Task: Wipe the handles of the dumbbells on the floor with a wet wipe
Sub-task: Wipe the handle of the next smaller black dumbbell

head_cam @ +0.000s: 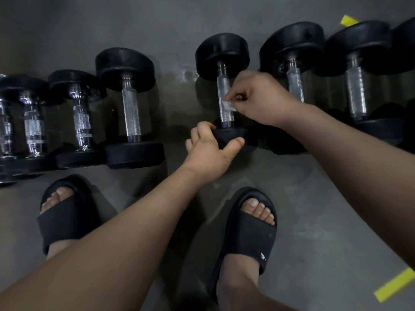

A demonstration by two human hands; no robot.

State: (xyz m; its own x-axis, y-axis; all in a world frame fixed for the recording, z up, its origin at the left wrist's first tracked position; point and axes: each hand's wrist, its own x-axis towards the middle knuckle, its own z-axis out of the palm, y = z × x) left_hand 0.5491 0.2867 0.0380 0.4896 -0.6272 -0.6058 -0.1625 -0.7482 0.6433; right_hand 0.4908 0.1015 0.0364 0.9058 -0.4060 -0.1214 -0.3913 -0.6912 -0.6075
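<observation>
While the right hand [262,99] pinches a small crumpled white wet wipe [228,105] against the knurled steel handle [224,86] of a black round-headed dumbbell [222,55], the left hand [208,153] grips its near head. At least seven dumbbells in a row on the smooth grey concrete floor [325,209]. Two black slide sandals [247,234], two yellow tape strips [395,285].

The grey floor [157,23] bears a row of black dumbbells [132,104] and yellow tape strips [394,285].
</observation>
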